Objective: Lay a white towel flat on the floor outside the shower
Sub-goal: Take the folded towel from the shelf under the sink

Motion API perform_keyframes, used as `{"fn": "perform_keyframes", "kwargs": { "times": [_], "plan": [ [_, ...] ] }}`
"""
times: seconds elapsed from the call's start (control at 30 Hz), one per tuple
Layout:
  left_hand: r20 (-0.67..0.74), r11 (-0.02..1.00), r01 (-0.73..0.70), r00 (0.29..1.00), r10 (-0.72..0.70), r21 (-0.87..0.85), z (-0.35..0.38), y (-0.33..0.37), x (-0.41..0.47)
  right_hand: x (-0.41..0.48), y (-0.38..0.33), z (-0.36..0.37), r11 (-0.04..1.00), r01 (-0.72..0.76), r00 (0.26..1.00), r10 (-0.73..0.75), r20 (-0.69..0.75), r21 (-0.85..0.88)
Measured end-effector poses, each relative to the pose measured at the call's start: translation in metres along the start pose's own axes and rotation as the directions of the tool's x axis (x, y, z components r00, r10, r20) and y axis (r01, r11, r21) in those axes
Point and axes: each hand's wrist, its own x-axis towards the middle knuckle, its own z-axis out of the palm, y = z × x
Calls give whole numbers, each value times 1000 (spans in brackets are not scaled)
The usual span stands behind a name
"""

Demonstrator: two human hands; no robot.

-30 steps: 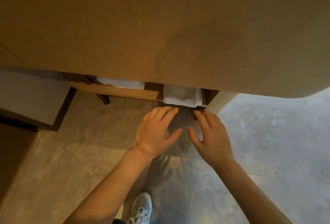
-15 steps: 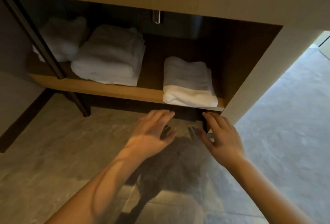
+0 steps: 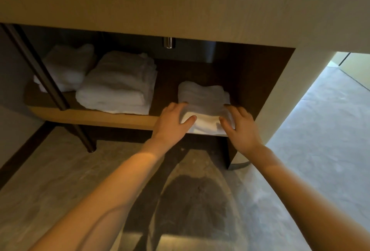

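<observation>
A folded white towel (image 3: 204,100) lies at the right end of a low wooden shelf (image 3: 96,116) under the vanity. My left hand (image 3: 172,122) is on the towel's left side, thumb across its front edge and fingers along its flank. On the towel's right side my right hand (image 3: 240,126) does the same, thumb on the front. Both hands clasp the towel, which still rests on the shelf.
A thicker folded stack of white towels (image 3: 118,86) and another white bundle (image 3: 66,66) sit further left on the shelf. A dark slanted leg (image 3: 50,86) crosses in front. The vanity's pale front panel (image 3: 180,4) hangs overhead. Grey tiled floor (image 3: 320,130) spreads right.
My view dropped below the vanity front, revealing the shelf. Both hands moved forward from above the floor onto the two sides of the right-hand towel.
</observation>
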Motion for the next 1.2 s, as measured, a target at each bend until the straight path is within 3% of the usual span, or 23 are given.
{"fn": "perform_keyframes", "kwargs": {
  "times": [0.17,0.33,0.73,0.9,1.0,1.07,1.2],
  "plan": [
    [14,995,101,995,-101,-16,22,-8,14,20,8,25,991,-132,985,130,113,18],
    [-5,993,104,994,-105,-48,38,-10,10,20,15,44,986,-149,969,162,188,-80],
    [-83,947,156,979,-186,-280,43,-7,-36,-29,7,46,975,-190,981,183,69,118],
    [-55,920,136,984,-167,-368,37,-9,-56,-58,1,38,960,-252,964,238,122,124],
    [87,827,215,976,-199,-520,32,-9,-56,-57,6,30,958,-255,960,234,150,135],
    [224,733,275,960,-170,-622,27,-10,-45,-47,14,22,923,-286,947,231,223,259],
    [399,728,330,913,-84,-602,25,-17,-21,-21,27,11,772,-413,898,258,356,483]
  ]
}}
